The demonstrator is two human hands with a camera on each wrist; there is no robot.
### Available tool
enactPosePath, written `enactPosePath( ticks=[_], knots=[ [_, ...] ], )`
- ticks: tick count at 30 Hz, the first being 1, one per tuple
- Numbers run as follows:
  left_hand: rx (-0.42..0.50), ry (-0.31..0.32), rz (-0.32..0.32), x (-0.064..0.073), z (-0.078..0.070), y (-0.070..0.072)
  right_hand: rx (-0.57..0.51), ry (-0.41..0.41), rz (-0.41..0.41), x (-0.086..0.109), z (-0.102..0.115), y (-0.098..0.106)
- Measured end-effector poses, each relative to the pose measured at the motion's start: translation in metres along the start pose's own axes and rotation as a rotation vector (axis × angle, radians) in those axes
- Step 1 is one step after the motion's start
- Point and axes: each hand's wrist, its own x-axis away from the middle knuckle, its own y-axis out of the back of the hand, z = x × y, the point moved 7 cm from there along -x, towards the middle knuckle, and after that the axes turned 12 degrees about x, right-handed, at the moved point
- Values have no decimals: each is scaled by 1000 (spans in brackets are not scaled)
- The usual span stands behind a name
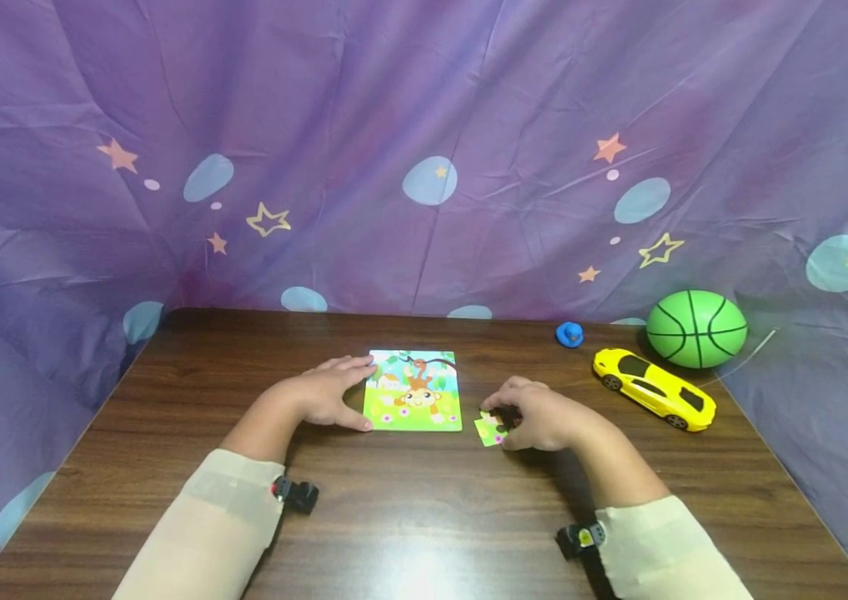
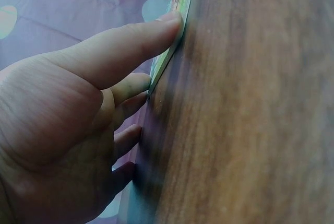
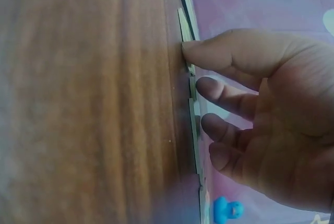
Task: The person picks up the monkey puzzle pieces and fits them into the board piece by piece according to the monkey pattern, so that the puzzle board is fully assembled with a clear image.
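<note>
A square picture puzzle (image 1: 412, 408) with a hanging monkey lies on the table. My left hand (image 1: 329, 393) is at its left side, index fingertip by the upper corner and thumb at the lower one. In the left wrist view, the thumb (image 2: 141, 38) rests on the edge of the puzzle. To the right, my right hand (image 1: 544, 417) bends thumb and fingers around small jigsaw pieces (image 1: 489, 432), green and dark brown, partly hidden beneath it. The right wrist view shows the thumb (image 3: 209, 54) against one piece (image 3: 183, 28), with fingertips close over others.
At the back right a yellow toy car (image 1: 652, 387) sits in front of a green ball (image 1: 697, 328). A small blue toy (image 1: 569, 335) stands near the back edge. Purple patterned cloth (image 1: 363, 167) hangs around the wooden table (image 1: 393, 517).
</note>
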Motion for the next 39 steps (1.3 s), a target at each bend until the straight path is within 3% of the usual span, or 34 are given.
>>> enactPosePath(
  ticks=[12,17,23,29,39],
  knots=[
    [-5,7,5,0,1,0,-166,-44,-21,-5,-1,2],
    [-7,12,2,1,1,0,-229,0,-58,-8,6,7],
    [-6,5,7,1,0,1,-312,58,-91,-18,32,16],
    [-12,-10,0,-1,1,0,-346,103,-120,-40,65,25],
    [-17,-18,-5,-1,1,1,-390,128,-103,-78,104,14]
  ],
)
